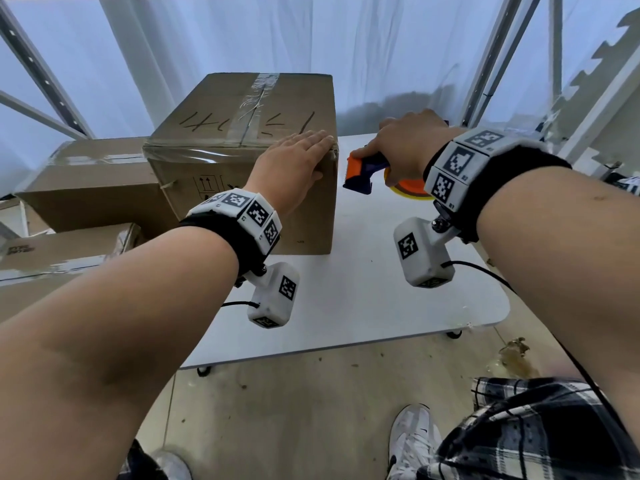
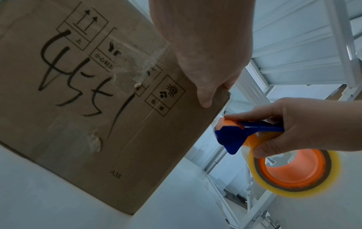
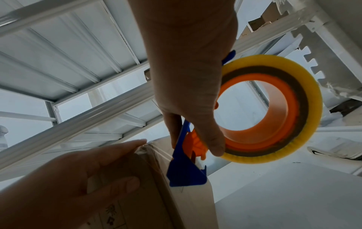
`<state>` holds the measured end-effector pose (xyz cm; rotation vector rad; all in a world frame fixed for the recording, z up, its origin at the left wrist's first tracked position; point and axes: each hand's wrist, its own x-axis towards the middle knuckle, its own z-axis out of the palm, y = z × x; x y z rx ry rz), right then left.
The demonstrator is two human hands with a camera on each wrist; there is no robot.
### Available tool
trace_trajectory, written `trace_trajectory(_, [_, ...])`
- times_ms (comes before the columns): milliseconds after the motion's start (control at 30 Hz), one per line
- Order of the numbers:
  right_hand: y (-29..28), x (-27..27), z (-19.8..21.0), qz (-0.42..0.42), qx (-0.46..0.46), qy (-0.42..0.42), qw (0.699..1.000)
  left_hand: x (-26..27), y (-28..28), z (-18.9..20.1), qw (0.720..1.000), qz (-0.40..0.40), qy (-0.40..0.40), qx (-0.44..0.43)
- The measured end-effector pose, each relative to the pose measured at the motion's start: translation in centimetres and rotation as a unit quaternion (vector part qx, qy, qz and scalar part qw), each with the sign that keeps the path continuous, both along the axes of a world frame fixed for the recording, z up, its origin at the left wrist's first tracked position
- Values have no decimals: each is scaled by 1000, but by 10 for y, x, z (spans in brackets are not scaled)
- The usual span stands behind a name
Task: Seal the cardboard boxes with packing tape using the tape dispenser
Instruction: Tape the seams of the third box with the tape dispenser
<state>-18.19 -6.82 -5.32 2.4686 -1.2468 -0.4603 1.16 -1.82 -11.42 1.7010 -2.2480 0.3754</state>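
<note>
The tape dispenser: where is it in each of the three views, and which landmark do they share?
Head: tape dispenser right of centre, in the right hand.
Left wrist: lower right, beside the box.
Right wrist: centre, below the hand.
Shared landmark: the box corner under the left hand.

In the head view the right hand (image 1: pixel 403 143) hides much of the tape dispenser (image 1: pixel 363 174)

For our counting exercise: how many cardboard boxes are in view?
3: the tall box on the white table; a second box behind-left; a third box nearer, left. Others may be hidden.
</note>
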Motion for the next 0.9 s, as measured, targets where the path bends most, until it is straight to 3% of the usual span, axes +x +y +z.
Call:
trace_trajectory(267, [0, -9, -6, 15, -21, -30, 999, -1, 2, -1, 1000, 5, 12, -1])
trace_trajectory(400, [4, -41, -40, -6, -30, -153, 988, -5, 3, -3, 1000, 12, 11, -16])
trace_trajectory(567, [10, -48, -83, -35, -42, -303, 951, -11, 8, -9, 999, 26, 19, -34])
trace_trajectory(600, [9, -52, -89, -35, -49, -304, 951, -10, 8, -10, 999, 29, 20, -36])
trace_trajectory(667, [8, -69, -103, -14, -35, -200, 979, -7, 9, -10, 998, 36, 26, -40])
trace_trajectory(733, [10, -97, -111, -41, -32, -140, 989, -3, 8, -12, 998, 37, 31, -42])
trace_trajectory(900, [1, -123, -95, -105, -58, -307, 944, 2, 5, -20, 997, 31, 27, -57])
